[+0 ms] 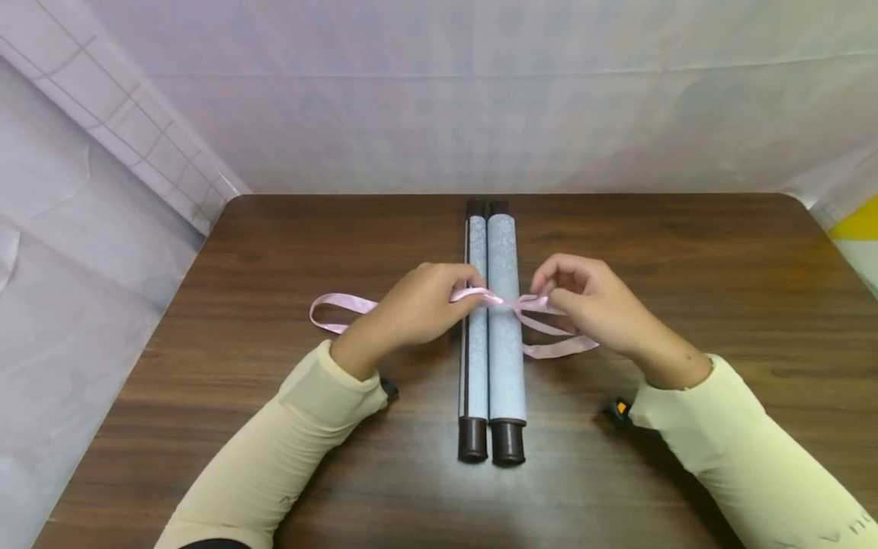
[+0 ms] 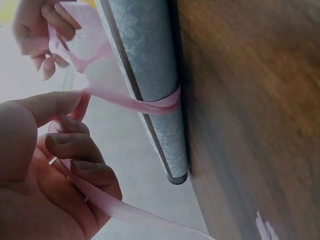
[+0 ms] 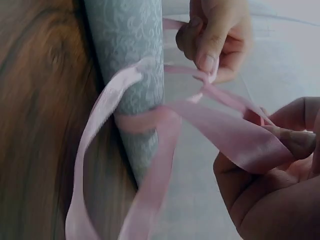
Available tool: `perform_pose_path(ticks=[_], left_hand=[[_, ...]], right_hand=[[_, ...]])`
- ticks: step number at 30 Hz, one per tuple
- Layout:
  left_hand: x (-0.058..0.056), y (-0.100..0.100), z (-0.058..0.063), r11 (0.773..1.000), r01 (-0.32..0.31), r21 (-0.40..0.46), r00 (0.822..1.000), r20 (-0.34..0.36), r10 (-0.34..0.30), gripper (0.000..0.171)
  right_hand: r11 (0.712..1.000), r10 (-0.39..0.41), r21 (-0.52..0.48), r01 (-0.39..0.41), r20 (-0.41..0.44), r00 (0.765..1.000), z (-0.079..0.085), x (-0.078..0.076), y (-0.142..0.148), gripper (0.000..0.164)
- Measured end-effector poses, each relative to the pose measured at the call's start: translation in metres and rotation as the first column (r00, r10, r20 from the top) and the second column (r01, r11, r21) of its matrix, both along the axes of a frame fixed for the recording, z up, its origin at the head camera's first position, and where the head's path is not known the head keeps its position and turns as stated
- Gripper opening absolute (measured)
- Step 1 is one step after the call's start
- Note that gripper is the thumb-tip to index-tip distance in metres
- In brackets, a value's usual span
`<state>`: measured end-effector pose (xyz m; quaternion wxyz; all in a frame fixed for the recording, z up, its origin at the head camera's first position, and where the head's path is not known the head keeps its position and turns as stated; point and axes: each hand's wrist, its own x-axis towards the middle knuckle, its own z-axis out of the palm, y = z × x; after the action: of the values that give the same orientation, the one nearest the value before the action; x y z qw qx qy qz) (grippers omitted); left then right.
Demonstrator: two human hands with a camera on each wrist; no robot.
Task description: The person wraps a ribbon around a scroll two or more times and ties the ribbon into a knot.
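Note:
Two pale blue, floral-patterned scroll rolls (image 1: 506,374) with dark brown end caps lie side by side on the table. A pink satin ribbon (image 1: 561,349) goes round them and crosses itself on top. My left hand (image 1: 427,303) pinches the ribbon between thumb and forefinger just left of the crossing, and a length also runs through its curled fingers in the left wrist view. To the right of the rolls, my right hand (image 1: 591,299) holds a ribbon loop (image 3: 240,135) between its thumb and fingers. Loose ribbon hangs beside the roll (image 3: 130,45) in the right wrist view.
The brown wooden table (image 1: 274,244) reaches back to a pale curtain-like sheet (image 1: 439,114). On the left stands a white wall covering (image 1: 75,252) with line markings. A small black device (image 1: 619,410) sits at the right cuff.

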<state>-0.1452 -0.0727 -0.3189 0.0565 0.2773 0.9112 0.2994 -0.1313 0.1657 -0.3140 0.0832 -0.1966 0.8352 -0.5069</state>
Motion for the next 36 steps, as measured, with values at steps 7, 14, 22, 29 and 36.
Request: perform_pose_path(ticks=[7, 14, 22, 29, 36], left_hand=[[0.001, -0.002, -0.004, 1.000, -0.026, -0.005, 1.000, 0.012, 0.026, 0.013], [-0.001, -0.003, -0.004, 1.000, -0.018, -0.004, 1.000, -0.005, 0.018, 0.013], [-0.004, -0.004, -0.001, 0.999, -0.037, -0.014, 0.999, 0.007, 0.037, 0.009], [-0.003, -0.011, 0.000, 0.997, -0.078, 0.005, 0.994, 0.072, 0.078, 0.012], [-0.001, -0.023, -0.004, 0.997, -0.072, 0.003, 0.995, 0.073, 0.072, 0.019]], right_hand=[[0.976, -0.050, 0.213, 0.054, -0.025, 0.998, 0.000, 0.001, 0.016, 0.013], [0.959, -0.035, 0.279, 0.047, -0.049, 0.998, -0.001, 0.001, 0.036, 0.007], [0.924, -0.003, 0.381, 0.037, -0.092, 0.996, -0.002, -0.002, 0.057, 0.036], [0.963, 0.039, 0.267, -0.042, 0.015, 0.999, -0.002, -0.004, 0.070, 0.032], [0.969, 0.102, 0.226, -0.101, 0.007, 0.995, 0.003, -0.008, 0.086, 0.022]])
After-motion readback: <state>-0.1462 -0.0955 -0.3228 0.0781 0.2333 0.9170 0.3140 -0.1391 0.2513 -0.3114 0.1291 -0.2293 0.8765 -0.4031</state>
